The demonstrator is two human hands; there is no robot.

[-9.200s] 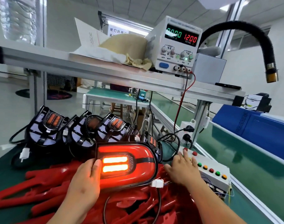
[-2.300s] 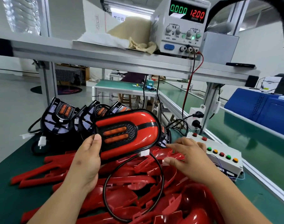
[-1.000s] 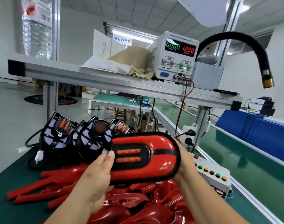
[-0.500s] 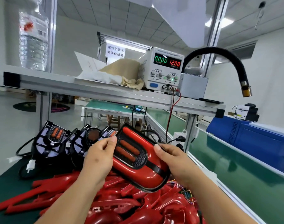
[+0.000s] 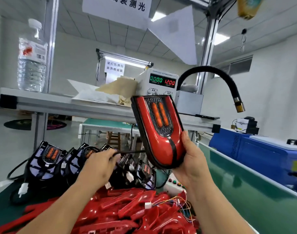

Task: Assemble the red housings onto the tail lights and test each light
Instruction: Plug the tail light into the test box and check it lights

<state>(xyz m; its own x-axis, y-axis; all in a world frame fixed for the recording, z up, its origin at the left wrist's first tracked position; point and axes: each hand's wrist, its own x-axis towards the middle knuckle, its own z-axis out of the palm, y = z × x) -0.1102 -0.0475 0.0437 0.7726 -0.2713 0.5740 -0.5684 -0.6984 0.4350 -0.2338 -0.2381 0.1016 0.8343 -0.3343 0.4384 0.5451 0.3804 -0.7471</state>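
- You're on a factory assembly line: a green conveyor belt [image 5: 245,191] runs off beside you.
- Bench power supply [image 5: 163,81] up on the aluminium-frame shelf [image 5: 60,103], digits lit.
- Red housings [image 5: 127,210] heaped in front of you, tail lights [image 5: 49,159] lined up behind.
- Printed signs [image 5: 115,5] in Chinese characters hang overhead; push-button box [image 5: 171,186] by the belt.

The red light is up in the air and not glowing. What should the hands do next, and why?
Probably lay the tail light on the green belt at the right. Its bars are dark, the power supply shows zero current, the right hand holds it up and the left hand holds its black cable, so testing looks done.
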